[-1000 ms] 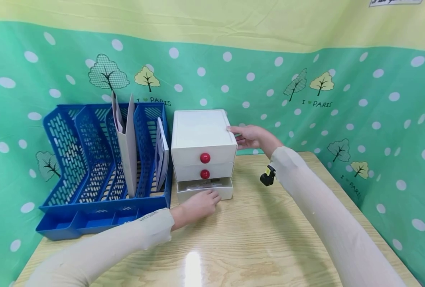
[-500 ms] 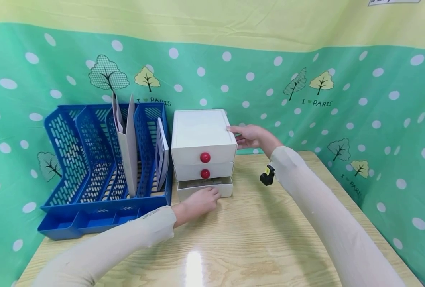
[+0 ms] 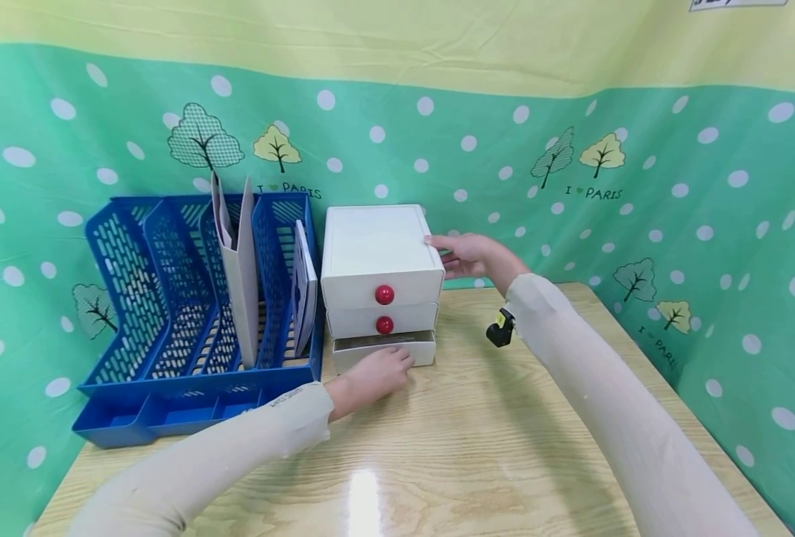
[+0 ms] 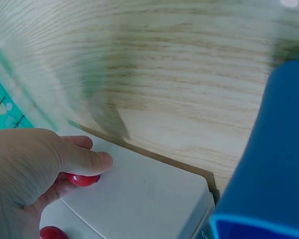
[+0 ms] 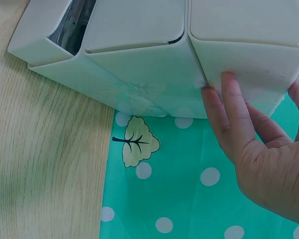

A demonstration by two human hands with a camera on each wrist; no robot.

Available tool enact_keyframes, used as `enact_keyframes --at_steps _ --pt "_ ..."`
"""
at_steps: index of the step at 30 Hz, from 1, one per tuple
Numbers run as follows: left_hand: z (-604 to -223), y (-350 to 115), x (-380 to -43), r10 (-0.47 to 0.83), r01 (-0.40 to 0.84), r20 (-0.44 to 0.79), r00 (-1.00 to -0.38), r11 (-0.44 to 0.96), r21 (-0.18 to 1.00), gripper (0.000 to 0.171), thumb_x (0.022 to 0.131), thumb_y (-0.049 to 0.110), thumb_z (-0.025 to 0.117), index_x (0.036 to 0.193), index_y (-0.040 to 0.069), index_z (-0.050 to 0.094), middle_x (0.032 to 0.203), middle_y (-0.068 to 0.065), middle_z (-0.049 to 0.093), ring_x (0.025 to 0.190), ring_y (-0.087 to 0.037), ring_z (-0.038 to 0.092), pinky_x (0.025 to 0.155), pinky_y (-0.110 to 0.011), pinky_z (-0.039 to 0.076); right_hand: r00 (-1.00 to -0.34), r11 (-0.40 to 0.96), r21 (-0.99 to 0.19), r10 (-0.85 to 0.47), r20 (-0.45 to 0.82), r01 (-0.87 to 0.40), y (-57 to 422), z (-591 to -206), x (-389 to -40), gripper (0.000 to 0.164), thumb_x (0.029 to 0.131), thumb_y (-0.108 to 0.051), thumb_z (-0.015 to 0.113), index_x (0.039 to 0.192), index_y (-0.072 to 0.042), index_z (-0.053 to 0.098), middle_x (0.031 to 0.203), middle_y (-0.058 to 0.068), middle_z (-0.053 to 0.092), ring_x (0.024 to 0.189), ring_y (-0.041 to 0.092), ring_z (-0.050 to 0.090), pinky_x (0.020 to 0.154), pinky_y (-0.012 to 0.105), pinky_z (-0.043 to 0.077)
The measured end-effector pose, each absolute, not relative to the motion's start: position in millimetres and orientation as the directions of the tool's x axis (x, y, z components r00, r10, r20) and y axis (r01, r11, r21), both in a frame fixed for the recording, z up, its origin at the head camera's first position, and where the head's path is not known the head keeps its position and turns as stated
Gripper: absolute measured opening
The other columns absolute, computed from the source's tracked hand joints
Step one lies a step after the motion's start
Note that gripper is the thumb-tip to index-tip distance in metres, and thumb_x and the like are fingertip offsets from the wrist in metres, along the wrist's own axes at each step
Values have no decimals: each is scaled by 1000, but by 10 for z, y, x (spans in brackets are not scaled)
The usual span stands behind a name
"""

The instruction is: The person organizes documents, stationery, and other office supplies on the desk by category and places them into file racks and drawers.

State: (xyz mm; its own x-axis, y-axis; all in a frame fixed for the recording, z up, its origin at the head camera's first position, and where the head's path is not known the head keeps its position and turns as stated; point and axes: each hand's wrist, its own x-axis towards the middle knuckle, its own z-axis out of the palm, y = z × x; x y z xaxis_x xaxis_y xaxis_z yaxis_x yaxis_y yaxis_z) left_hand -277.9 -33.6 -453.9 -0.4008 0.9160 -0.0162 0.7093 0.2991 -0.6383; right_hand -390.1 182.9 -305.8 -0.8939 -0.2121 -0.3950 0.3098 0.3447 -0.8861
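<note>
A white three-drawer cabinet (image 3: 380,240) with round red knobs stands at the table's back. Its bottom drawer (image 3: 420,352) sticks out a short way, and a dark gap with some items shows inside in the right wrist view. My left hand (image 3: 376,374) pinches the bottom drawer's red knob (image 4: 83,179) between thumb and fingers. My right hand (image 3: 470,255) steadies the cabinet's right side: the thumb rests at the top edge, and fairly straight fingers (image 5: 234,102) press the side wall. The upper two drawers are closed.
Left of the cabinet stands a blue file rack (image 3: 199,384) with small front trays. It holds a tall white folder (image 3: 239,291) and a thin booklet (image 3: 303,294). A green dotted curtain (image 3: 505,149) hangs behind the wooden table (image 3: 478,440).
My left hand has pushed the bottom drawer a little further into the cabinet, so less of its inside shows. The right hand has stayed in place.
</note>
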Motion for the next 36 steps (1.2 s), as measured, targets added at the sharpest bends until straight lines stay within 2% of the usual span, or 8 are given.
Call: enact_keyframes --at_steps 6,12,15,17,20,24,36 --pt "-4534 -333 -2797 913 716 5 -408 324 -618 25 83 2 74 91 25 78 105 4 69 103 -13 62 101 -28 53 -893 339 -887 -212 -398 315 1824 -3063 -3905 61 105 -44 51 149 -2 41 131 16 55 109 24 61 105 39 53" --pt "-4505 -312 -2802 906 721 -12 -424 330 -609 23 85 3 73 93 24 78 109 3 69 106 -13 62 103 -28 52 -893 344 -885 -210 -398 314 1833 -3048 -3901 62 105 -44 51 149 -2 41 133 17 55 110 24 61 98 36 58" --pt "-4481 -308 -2822 905 722 -5 -426 337 -605 24 83 2 74 92 24 78 108 3 69 104 -13 62 100 -27 53 -894 342 -887 -213 -395 311 1839 -3039 -3903 62 105 -44 51 150 -2 40 134 17 54 111 24 61 96 34 58" --pt "-4462 -302 -2845 897 722 -13 -442 347 -599 25 83 2 74 95 24 79 110 2 69 104 -14 62 98 -26 54 -892 338 -888 -218 -396 311 1839 -3038 -3907 63 105 -44 51 150 -2 39 135 17 53 113 26 60 99 36 57" --pt "-4469 -299 -2886 879 724 -27 -477 376 -578 26 84 2 74 99 23 79 111 1 69 103 -14 61 95 -25 54 -889 348 -885 -222 -400 311 1826 -3052 -3919 62 105 -45 52 149 -3 41 133 17 55 111 24 60 98 35 57" --pt "-4508 -292 -2918 864 719 -38 -502 393 -573 26 86 3 74 103 22 79 112 0 69 101 -14 60 94 -24 55 -888 355 -880 -217 -406 316 1812 -3071 -3926 60 104 -46 52 147 -3 44 128 15 56 106 22 61 89 31 60" --pt "-4532 -244 -2945 859 685 -34 -511 383 -620 26 87 4 74 104 23 79 108 2 69 96 -13 58 87 -22 55 -889 340 -887 -226 -398 311 1830 -3056 -3914 63 105 -44 50 151 -3 39 138 18 52 117 26 58 104 38 54"
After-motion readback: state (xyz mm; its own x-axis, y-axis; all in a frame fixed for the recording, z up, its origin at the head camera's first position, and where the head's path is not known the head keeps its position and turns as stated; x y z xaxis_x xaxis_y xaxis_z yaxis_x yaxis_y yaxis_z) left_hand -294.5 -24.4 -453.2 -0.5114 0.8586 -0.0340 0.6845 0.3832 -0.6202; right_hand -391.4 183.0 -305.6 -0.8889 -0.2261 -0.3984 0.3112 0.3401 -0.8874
